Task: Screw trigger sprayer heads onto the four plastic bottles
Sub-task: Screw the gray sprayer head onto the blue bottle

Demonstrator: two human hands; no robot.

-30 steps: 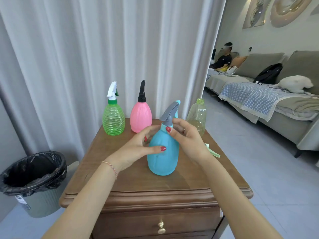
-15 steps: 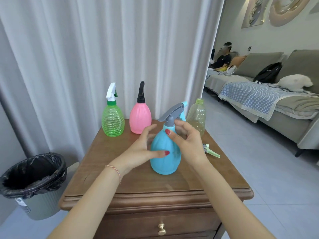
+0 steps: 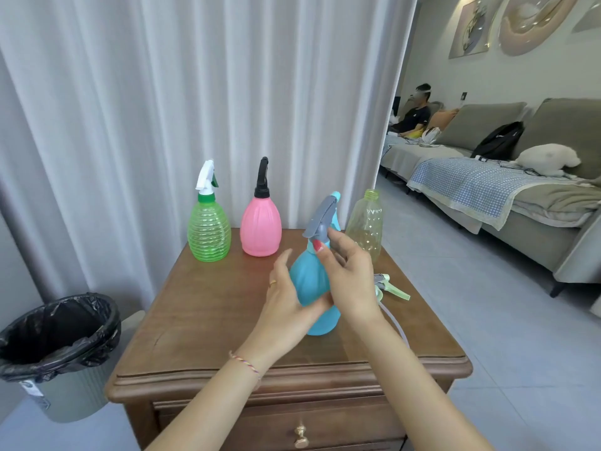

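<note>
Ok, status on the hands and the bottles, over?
Left hand steadies blue bottle; right hand pinches its grey sprayer collar. Green and pink capped; yellow bottle open. Loose sprayer beside it. Nothing blocking.

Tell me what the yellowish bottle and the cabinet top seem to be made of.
Yellowish bottle: thin clear plastic, likely; the curtain shows through its dimpled wall. Cabinet top: wood or wood veneer, glossy varnish; grain streaks and soft reflections show.

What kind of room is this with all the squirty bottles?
Most likely a living room in someone's home. There's a long grey sofa with a blanket, round wall art above it, and a wooden cabinet in front of white curtains.
</note>
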